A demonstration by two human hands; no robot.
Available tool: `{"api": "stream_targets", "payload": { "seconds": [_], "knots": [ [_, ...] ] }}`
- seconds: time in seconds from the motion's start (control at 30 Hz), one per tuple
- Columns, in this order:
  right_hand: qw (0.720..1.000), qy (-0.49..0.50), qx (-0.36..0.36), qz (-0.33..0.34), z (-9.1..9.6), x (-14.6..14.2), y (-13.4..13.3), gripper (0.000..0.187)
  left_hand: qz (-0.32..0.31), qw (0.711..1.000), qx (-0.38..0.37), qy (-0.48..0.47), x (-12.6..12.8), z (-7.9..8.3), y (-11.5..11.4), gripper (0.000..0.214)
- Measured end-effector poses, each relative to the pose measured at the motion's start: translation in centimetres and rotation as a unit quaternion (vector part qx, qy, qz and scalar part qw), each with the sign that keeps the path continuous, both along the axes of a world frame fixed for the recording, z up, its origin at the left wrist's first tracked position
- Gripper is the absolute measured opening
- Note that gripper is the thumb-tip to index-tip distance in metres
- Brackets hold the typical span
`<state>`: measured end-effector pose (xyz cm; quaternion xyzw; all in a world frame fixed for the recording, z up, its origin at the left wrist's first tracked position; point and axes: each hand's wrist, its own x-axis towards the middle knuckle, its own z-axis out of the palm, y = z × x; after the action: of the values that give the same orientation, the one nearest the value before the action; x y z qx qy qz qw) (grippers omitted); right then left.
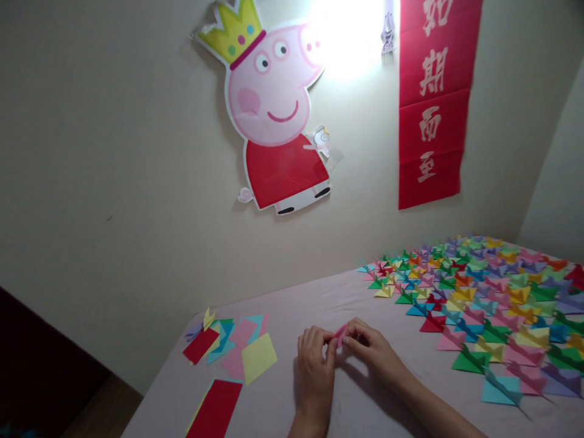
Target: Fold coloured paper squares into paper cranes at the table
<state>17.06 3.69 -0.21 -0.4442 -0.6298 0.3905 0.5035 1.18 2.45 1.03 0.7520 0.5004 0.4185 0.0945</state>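
Note:
A small folded piece of pink paper (339, 336) is held between my two hands, just above the pale pink cloth-covered table (365, 401). My left hand (314, 353) pinches its left side between thumb and fingers. On the other side, my right hand (365, 340) grips it with thumb and fingertips. The fingers cover much of the paper, so its exact folded form cannot be made out.
Loose coloured paper sheets, among them a yellow one (259, 358), lie to the left. Nearer me is a red paper stack (216, 407). Rows of folded paper cranes (502, 334) fill the right side. Behind stands a wall with a pig cutout (283, 170) and red banner (433, 121).

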Motion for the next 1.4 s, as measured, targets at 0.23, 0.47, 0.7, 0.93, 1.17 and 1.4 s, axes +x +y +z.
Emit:
{"api": "stream_targets", "payload": {
  "seconds": [0.23,0.47,0.7,0.93,1.17,1.4],
  "knots": [
    [1.0,0.005,0.017,-0.025,0.2,0.1,-0.2,0.029,-0.013,0.993,-0.096,-0.069,0.6,-0.4,-0.2,0.011],
    [0.995,0.084,-0.045,-0.008,0.2,-0.1,-0.3,0.03,-0.079,0.949,-0.215,-0.215,1.3,-1.3,-0.1,0.022],
    [0.991,0.12,-0.055,0.031,-0.1,0.1,-0.2,0.035,-0.08,0.952,-0.2,-0.219,0.9,-1.1,0.4,0.035],
    [0.991,0.12,-0.055,0.035,-0.3,0.4,0.0,0.037,-0.09,0.941,-0.206,-0.252,0.5,-1.4,1.1,0.033],
    [0.99,0.118,-0.059,0.042,0.4,0.4,-0.3,0.037,-0.088,0.928,-0.227,-0.281,0.6,-1.7,1.1,0.025],
    [0.99,0.117,-0.063,0.054,0.4,0.4,-0.4,0.036,-0.082,0.922,-0.236,-0.295,0.4,-1.6,1.3,0.025]
  ]
}}
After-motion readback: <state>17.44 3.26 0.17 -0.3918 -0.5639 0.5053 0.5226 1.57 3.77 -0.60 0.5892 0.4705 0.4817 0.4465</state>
